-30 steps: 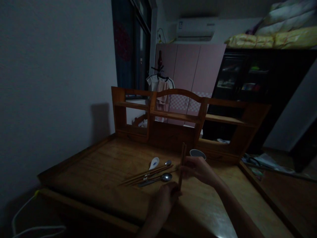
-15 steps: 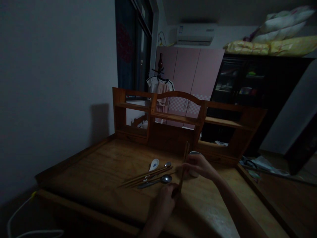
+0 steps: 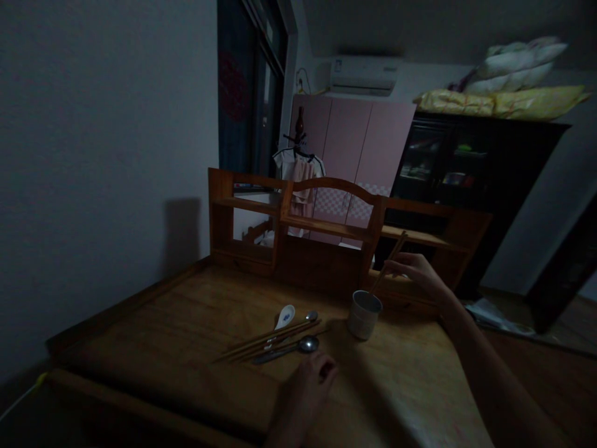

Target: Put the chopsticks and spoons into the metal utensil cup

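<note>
While the right hand [image 3: 413, 267] pinches a pair of wooden chopsticks [image 3: 392, 254] between thumb and fingertips, their upper ends lean toward one o'clock and their lower ends point toward seven. Those lower ends meet the far rim of a pale grey cup [image 3: 364, 320], which stands upright on the tabletop [image 3: 186, 323] at about half past seven from that hand; whether they sit inside the rim or just behind it, I cannot tell.

Between seven and eight o'clock from the cup is the left hand [image 3: 310, 379], its fingers curled over; whether thumb and fingertips press together is too dim to tell. Just beside it, toward twelve, lies the bowl of a large metal spoon [image 3: 308, 344].

Farther out, between eight and nine o'clock from the cup, several loose chopsticks [image 3: 261, 340] lie close together, slanting toward eight. A white spoon with a blue mark [image 3: 285, 315] and a small metal spoon [image 3: 311, 317] lie among them, bowls on the far side.

Toward eleven, a wooden shelf unit [image 3: 326, 228] rises at the back edge. Past it, near twelve, stands a pink wardrobe [image 3: 345, 137]; between one and two, a dark cabinet [image 3: 504, 162] carries yellow bundles [image 3: 536, 103].
</note>
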The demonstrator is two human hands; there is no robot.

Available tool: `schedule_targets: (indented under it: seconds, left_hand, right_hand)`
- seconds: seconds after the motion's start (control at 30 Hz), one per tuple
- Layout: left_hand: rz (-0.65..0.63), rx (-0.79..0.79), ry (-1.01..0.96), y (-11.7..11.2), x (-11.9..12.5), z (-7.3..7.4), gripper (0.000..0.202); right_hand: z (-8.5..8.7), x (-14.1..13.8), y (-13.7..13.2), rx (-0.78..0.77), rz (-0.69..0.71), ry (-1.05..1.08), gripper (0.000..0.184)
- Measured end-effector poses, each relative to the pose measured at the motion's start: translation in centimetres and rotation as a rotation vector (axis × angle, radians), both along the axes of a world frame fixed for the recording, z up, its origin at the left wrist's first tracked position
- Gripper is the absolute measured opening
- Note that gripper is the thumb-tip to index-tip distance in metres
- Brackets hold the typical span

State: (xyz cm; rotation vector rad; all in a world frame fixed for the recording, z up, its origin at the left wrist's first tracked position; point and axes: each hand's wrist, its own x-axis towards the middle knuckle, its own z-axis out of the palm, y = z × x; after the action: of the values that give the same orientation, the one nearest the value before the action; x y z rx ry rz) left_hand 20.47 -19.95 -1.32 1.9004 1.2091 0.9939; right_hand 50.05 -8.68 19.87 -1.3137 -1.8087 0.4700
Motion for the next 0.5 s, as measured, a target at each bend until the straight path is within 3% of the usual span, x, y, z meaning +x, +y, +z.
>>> schedule_targets:
  seconds: [0.13, 0.27, 0.5]
  left_hand:
    - [0.025, 0.003, 0.028, 0.1, 0.1, -0.3, 0.019]
    - [0.05, 0.026, 0.057, 0.3, 0.3, -0.7, 0.017]
    - [0.029, 0.019, 0.083, -0.1, 0.0, 0.0, 0.022]
  right_hand:
    - [-2.6, 0.4, 1.5, -0.066, -0.067, -0.051, 0.045]
    - [-4.9, -0.2, 2.1, -0.083, -0.047, -0.077, 0.045]
    - [-7.2, -1.2, 2.2, -0.135, 0.014, -0.063, 0.051]
